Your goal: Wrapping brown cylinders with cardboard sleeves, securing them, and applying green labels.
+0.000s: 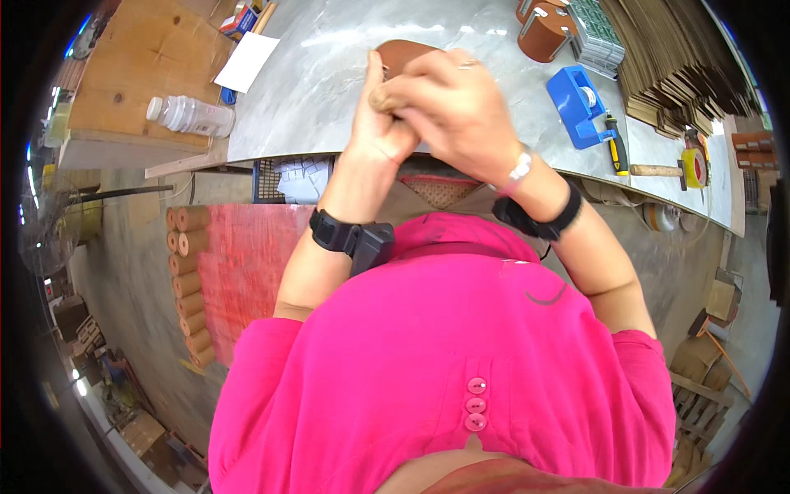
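A smooth reddish-brown curved piece shows above and behind my hands at the table's near middle; most of it is hidden. My left hand is at its left edge, thumb stretched up along it and the other fingers hidden behind. Across it comes my right hand, its fingers pinched together on a small tan wad beside the left thumb. Slight motion blur hides what the wad is made of.
On the right lie a blue tape dispenser, a yellow-black cutter, a hammer and a tape roll. Brown cylinders stand behind, near stacked cardboard. A clear bottle and white paper are left.
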A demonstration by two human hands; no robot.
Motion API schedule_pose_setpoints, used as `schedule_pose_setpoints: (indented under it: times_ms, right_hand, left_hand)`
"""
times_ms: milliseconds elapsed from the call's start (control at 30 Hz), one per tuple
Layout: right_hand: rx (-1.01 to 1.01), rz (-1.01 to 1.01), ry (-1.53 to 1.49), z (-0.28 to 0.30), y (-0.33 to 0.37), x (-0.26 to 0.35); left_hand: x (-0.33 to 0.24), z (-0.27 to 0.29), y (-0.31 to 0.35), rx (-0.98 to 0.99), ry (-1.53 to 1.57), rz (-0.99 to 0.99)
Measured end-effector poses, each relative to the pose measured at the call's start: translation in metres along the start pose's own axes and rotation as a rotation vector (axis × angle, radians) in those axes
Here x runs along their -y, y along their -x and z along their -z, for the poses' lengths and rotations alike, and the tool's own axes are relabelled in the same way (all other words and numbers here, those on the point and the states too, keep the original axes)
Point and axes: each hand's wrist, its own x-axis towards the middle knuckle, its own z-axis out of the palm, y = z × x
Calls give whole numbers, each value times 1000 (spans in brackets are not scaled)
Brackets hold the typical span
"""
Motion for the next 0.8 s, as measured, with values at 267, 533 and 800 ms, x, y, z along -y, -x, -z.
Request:
schedule_pose_setpoints:
  times_ms: [267,533,800]
  right_hand:
    - [-82,-89,351,0,-30,-49]
    - [-86,-96,82,-7,20,-8]
    - [77,-504,212,42,92,-22]
  left_hand:
    - [24,-48,7,-276,-99,-17]
    - [-6,-12,0,61,126,27]
    - [-29,-12,21,132,-22,-49]
